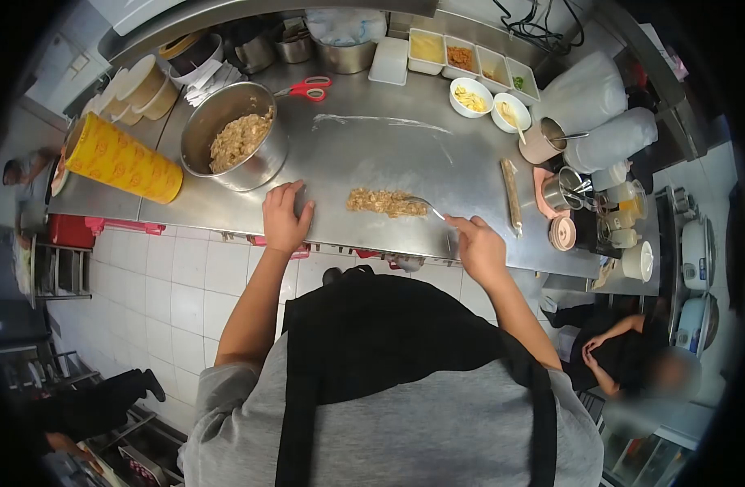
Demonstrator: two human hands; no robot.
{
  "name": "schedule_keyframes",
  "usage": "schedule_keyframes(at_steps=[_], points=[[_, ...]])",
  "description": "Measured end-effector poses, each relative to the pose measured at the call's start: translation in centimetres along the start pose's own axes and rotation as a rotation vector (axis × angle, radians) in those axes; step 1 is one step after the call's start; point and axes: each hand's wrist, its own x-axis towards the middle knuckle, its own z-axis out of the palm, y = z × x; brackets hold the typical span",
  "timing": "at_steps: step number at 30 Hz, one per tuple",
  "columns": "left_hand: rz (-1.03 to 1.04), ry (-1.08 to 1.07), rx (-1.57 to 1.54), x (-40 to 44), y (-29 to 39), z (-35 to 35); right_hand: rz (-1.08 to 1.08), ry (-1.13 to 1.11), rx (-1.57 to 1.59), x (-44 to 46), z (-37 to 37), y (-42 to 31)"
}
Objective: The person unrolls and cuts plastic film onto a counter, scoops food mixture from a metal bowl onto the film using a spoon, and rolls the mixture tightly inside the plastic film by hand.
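A strip of chunky light-brown mixture lies across the steel counter in front of me. My right hand grips a metal spoon, its head touching the strip's right end. Beyond the strip, a whitish wrinkled line resembles the edge of clear film. My left hand rests palm down at the counter's front edge, fingers apart, holding nothing. Just past it stands a steel pot containing more of the mixture. A slim wrapped roll lies to the right.
Red-handled scissors lie behind the pot, and a yellow printed roll lies left. At the back are white trays and bowls. Cups with utensils line the right. Other people are at lower right and far left.
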Motion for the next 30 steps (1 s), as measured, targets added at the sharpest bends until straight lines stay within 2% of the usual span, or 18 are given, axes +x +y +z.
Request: schedule_keyframes(at_steps=[4, 10, 16, 19, 25, 30], points=[[0.003, 0.008, -0.013, -0.1, -0.1, 0.0, 0.079, 0.004, 0.129, 1.4, -0.2, 0.9], [-0.011, 0.009, -0.014, -0.1, 0.0, 0.0, 0.033, -0.079, 0.229, 2.4, 2.0, -0.1], [0.006, 0.016, -0.010, 0.1, 0.2, -0.2, -0.001, -0.064, 0.073, 3.0, 2.0, -1.6], [0.001, 0.017, -0.017, 0.1, 0.6, -0.4, -0.068, 0.064, 0.086, 3.7, 1.8, -3.1], [-0.003, 0.012, -0.020, 0.1, 0.2, -0.2, -0.088, -0.008, 0.117, 4.1, 3.3, -3.1], [0.004, 0.021, -0.012, 0.1, 0.3, -0.2, 0.010, -0.045, 0.193, 2.7, 2.5, -1.1]])
